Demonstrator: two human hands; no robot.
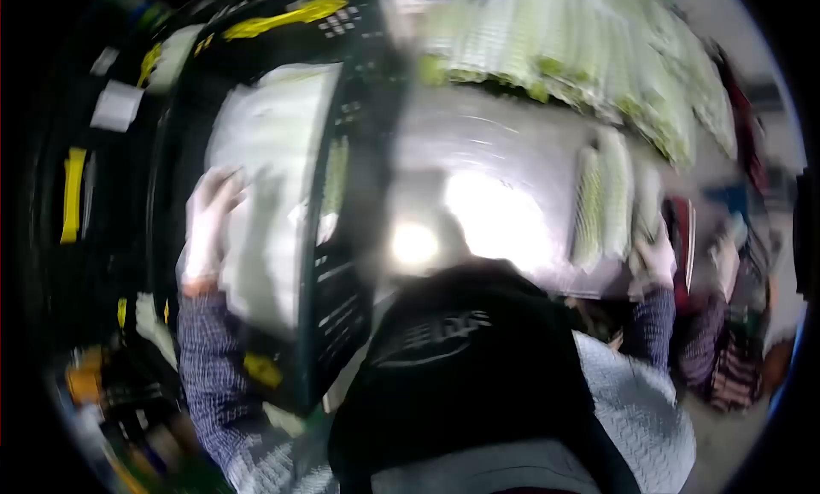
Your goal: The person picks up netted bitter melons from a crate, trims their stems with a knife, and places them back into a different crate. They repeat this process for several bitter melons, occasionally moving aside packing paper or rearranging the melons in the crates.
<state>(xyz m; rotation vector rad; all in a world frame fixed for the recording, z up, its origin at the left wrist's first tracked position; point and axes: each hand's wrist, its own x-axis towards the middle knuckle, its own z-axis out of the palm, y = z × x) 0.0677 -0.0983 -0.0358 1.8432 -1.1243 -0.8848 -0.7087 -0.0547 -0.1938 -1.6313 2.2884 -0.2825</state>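
My left hand [207, 225], in a pale glove, is at the left edge of a white liner sheet [278, 152] inside a black crate [346, 135]. Its fingers are bent onto the sheet's edge, though motion blurs them. On the right, my gloved right hand [656, 259] is closed around the lower end of a long pale-green vegetable in a white net sleeve [648, 191]. Two similar sleeved vegetables [605, 199] lie side by side just left of it on the shiny metal table [495, 122].
A row of net-sleeved green vegetables [555, 45] lies along the table's far side. Another dark crate [111, 186] with yellow strips stands at far left. A co-worker's gloved hand [724, 263] is close by at right, beside a red item [682, 238].
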